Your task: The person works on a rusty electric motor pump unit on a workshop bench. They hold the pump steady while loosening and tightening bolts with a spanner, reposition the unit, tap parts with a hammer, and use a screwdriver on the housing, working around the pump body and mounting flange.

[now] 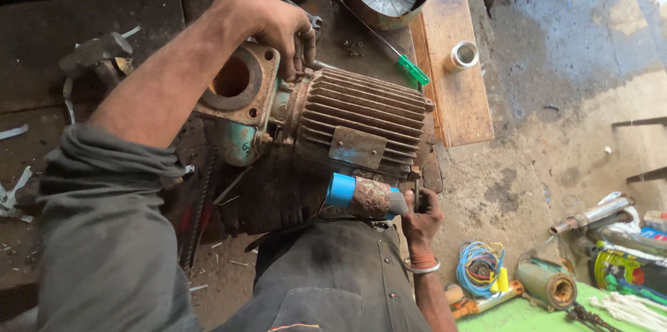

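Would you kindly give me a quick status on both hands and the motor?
Left hand gripping pump housing. Right hand at rusty finned motor, holding a thin tool. Green-handled screwdriver lies behind.

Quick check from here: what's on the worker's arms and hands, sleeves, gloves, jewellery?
No gloves: both hands are bare. The left arm wears a grey-green long sleeve pushed up above the elbow, creased and loose, and the left hand has a ring on one finger. The right hand has a silver bangle and a band of orange thread at the wrist; no sleeve shows on that forearm.
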Demonstrator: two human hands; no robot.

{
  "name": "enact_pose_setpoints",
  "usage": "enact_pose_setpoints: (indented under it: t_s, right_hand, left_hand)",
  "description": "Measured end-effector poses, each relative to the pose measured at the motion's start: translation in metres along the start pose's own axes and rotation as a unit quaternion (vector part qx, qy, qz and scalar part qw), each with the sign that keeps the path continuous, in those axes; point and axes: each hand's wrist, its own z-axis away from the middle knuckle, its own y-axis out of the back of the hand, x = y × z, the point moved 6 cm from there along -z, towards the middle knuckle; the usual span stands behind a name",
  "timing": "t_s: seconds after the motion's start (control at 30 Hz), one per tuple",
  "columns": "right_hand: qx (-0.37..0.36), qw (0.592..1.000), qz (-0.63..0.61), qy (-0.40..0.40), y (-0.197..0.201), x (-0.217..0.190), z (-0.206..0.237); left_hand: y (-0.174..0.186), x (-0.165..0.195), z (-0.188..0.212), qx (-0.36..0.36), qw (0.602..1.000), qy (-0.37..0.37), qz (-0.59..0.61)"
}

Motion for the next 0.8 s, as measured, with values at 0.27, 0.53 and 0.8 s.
enact_pose_setpoints:
  t_s: [0.27,0.53,0.8]
  right_hand:
    - [-0.001,0.998,-0.06,0.006,-0.001,-0.008,0.002]
    - [0.027,0.999,-0.023,0.006,-0.002,-0.016,0.004]
    - [0.007,0.998,-0.049,0.028,-0.002,-0.026,0.003]
  left_hand:
    - [0.002,-0.002,-0.002,0.03,0.998,-0.049,-0.017]
    - [-0.001,-0.002,-0.011,0.017,0.995,-0.086,0.053]
    - [-0.001,-0.005,-0.005,0.032,0.998,0.03,-0.034]
